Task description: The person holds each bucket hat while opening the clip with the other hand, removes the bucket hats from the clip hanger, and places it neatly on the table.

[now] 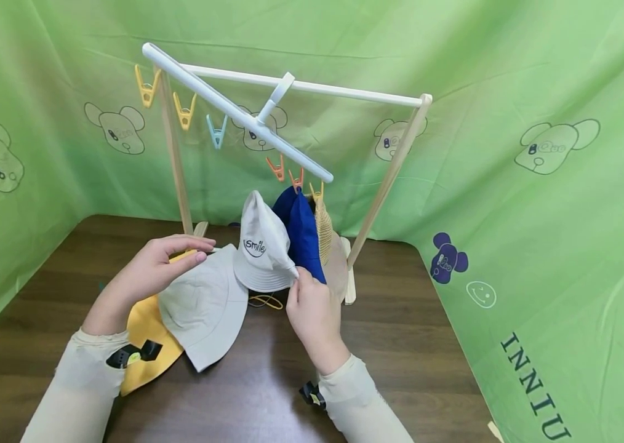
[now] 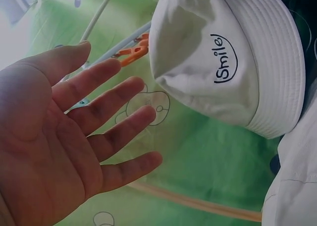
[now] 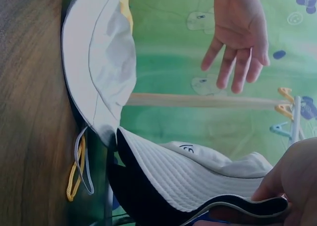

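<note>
A white bucket hat (image 1: 262, 240) with "smile" printed on its crown is held up over the table. My right hand (image 1: 314, 311) pinches the edge of its brim between thumb and fingers; the right wrist view shows the dark lining (image 3: 143, 198) under that brim. My left hand (image 1: 151, 267) hovers to the left, palm facing the hat and apart from it, fingers spread in the left wrist view. Below and between the hands lies a pale grey bucket hat (image 1: 207, 307), partly over a yellow hat (image 1: 151, 344).
A white hanger (image 1: 234, 107) hangs tilted from a wooden rack's rail (image 1: 356, 93). Its orange clip (image 1: 297, 178) holds a blue hat (image 1: 303, 231); a yellow clip (image 1: 317, 192) is at a straw hat (image 1: 324, 231). Other clips, including a light blue clip (image 1: 216, 132), hang without hats.
</note>
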Tool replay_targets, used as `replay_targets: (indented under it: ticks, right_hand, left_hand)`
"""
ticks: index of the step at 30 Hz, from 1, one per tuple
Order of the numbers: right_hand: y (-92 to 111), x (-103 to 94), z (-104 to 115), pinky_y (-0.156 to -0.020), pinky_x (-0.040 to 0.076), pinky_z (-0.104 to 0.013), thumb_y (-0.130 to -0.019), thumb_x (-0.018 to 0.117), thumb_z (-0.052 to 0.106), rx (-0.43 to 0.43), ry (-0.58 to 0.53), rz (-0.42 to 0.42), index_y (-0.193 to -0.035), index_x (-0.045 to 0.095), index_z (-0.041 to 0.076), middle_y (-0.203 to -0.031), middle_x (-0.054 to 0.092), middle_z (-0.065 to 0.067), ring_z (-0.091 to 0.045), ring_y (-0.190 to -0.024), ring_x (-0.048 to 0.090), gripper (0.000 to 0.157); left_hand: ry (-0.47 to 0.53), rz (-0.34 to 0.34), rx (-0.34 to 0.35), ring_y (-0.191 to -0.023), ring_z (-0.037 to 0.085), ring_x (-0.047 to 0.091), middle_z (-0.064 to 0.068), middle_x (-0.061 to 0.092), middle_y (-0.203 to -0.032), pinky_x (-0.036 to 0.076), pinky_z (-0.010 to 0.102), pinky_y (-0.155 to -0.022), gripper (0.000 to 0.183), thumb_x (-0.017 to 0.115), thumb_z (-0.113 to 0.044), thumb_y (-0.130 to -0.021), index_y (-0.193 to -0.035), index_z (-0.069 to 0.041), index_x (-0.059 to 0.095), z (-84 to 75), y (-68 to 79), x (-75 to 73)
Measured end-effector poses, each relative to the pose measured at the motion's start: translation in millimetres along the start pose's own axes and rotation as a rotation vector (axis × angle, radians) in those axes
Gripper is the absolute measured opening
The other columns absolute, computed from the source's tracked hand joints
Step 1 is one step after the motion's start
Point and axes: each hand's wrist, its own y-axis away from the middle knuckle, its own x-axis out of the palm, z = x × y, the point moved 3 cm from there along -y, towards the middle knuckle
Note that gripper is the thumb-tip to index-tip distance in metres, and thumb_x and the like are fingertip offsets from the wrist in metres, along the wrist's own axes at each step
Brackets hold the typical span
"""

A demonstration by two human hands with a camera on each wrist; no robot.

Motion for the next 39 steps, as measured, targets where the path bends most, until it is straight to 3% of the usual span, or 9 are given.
replay_targets:
  ticks: [9,17,28,39]
  right_hand:
    - [3.9,3.1,6.7,-0.054,0.051,-0.049,-0.090,0.066,0.005,-0.082,0.039,-0.029,-0.108,0.071,0.003,-0.068,0.070,-0.011,-0.030,-0.055,0.067,0.019]
    - [5.6,3.9,10.0,-0.044,0.047,-0.041,-0.089,0.067,0.005,-0.136,0.050,-0.032,-0.107,0.070,0.003,-0.066,0.067,-0.009,-0.027,-0.049,0.063,0.018]
    - [6.7,5.0,12.7,-0.040,0.045,-0.038,-0.089,0.067,0.006,-0.190,0.076,-0.029,-0.110,0.070,0.005,-0.071,0.071,-0.007,-0.024,-0.048,0.062,0.021]
    - [10.2,9.4,13.5,-0.038,0.044,-0.036,-0.088,0.067,0.007,-0.221,0.112,-0.038,-0.109,0.070,0.005,-0.072,0.071,-0.006,-0.022,-0.047,0.060,0.021]
  left_hand:
    - [-0.018,0.007,-0.001,-0.130,-0.001,0.053,-0.003,0.070,-0.132,0.045,0.017,-0.101,0.024,0.064,-0.022,-0.103,-0.126,-0.020,0.073,-1.4,0.2,-3.3]
    - [-0.030,0.002,0.007,-0.130,0.002,0.054,0.000,0.069,-0.133,0.045,0.015,-0.099,0.024,0.064,-0.021,-0.103,-0.126,-0.020,0.073,-3.7,0.6,-8.8]
    - [-0.006,-0.029,-0.030,-0.128,0.000,0.054,-0.003,0.069,-0.132,0.043,0.013,-0.099,0.023,0.066,-0.020,-0.102,-0.123,-0.023,0.074,-6.1,1.6,-15.2]
    - [-0.037,-0.018,-0.030,-0.128,-0.003,0.052,-0.002,0.068,-0.134,0.041,0.010,-0.098,0.026,0.065,-0.024,-0.103,-0.128,-0.023,0.072,-4.1,8.5,-18.8]
